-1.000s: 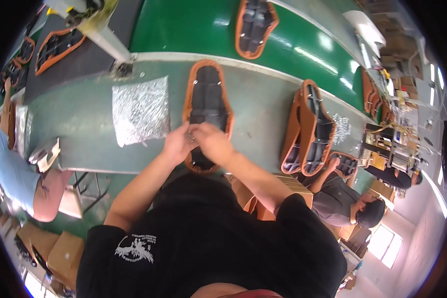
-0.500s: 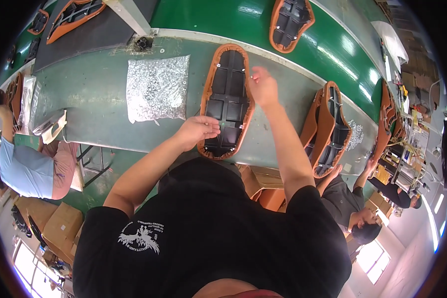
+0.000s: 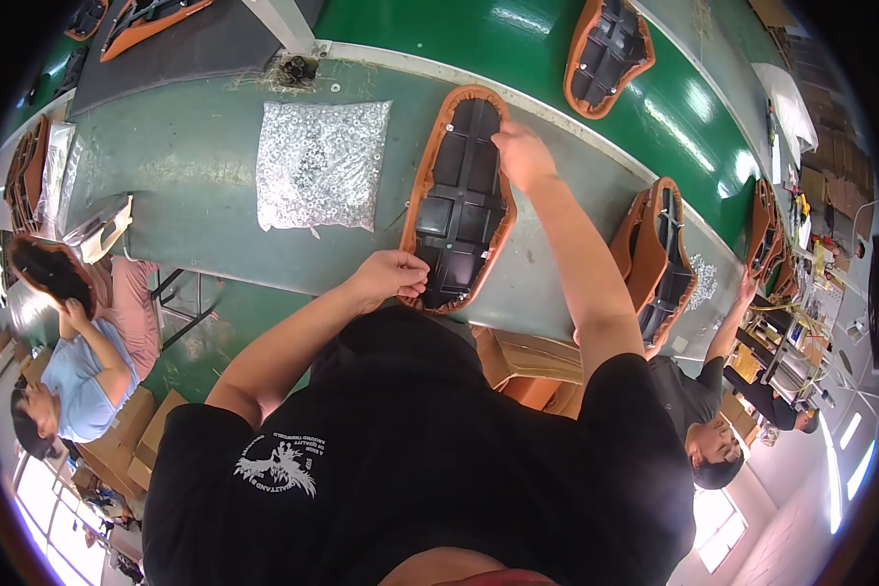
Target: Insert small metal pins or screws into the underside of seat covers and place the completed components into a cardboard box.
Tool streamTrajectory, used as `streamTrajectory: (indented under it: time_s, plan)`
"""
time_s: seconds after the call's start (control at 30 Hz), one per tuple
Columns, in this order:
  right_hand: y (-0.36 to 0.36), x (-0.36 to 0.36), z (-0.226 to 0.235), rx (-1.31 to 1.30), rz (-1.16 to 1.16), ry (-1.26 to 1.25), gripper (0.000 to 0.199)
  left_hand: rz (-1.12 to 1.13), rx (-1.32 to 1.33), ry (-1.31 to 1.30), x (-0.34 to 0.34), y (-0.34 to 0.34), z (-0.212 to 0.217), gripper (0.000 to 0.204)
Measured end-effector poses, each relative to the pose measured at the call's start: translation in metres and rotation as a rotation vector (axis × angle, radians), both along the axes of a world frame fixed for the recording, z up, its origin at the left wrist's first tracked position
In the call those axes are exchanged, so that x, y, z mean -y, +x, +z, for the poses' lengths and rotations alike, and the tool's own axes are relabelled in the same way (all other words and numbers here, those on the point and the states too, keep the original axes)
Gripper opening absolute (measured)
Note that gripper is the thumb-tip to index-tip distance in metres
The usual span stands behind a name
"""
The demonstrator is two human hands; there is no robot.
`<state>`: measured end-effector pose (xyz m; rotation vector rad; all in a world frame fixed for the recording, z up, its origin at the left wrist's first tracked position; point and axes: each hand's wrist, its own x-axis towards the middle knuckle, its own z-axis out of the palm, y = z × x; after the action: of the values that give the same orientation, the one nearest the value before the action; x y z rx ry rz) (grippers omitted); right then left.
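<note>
The fingers of my right hand [image 3: 524, 158] are bunched together at the panel's rim, toward one o'clock; whether a small part sits between them I cannot tell. Those of my left hand [image 3: 389, 276] are drawn together at the rim's seven o'clock, and their contents are hidden too. Between them, the elongated orange-brown padded panel with a black ribbed plastic back [image 3: 457, 207] lies back-up on the grey-green worktop [image 3: 195, 186]. I judge the step in hand to be detail work along its edge; the next move calls for precise fingertips at one o'clock and a steady panel. Toward ten o'clock lies a clear plastic bag of small silvery pieces [image 3: 322, 166]; past three o'clock, more orange-brown panels [image 3: 645, 244] lean together.
</note>
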<state>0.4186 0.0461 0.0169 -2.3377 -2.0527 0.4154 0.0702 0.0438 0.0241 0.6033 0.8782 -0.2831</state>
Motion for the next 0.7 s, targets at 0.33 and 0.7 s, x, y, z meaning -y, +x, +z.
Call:
streamTrajectory:
  time_s: [0.33,0.7]
  plan:
    - [-0.004,-0.017,0.001,0.191,-0.14,-0.254,0.032,0.027,0.078,-0.029,-0.002,0.008,0.019,0.025]
    - [-0.026,0.024,0.013,0.224,-0.343,-0.203,0.021,-0.027,-0.075,0.06,0.001,-0.005,0.013,0.023]
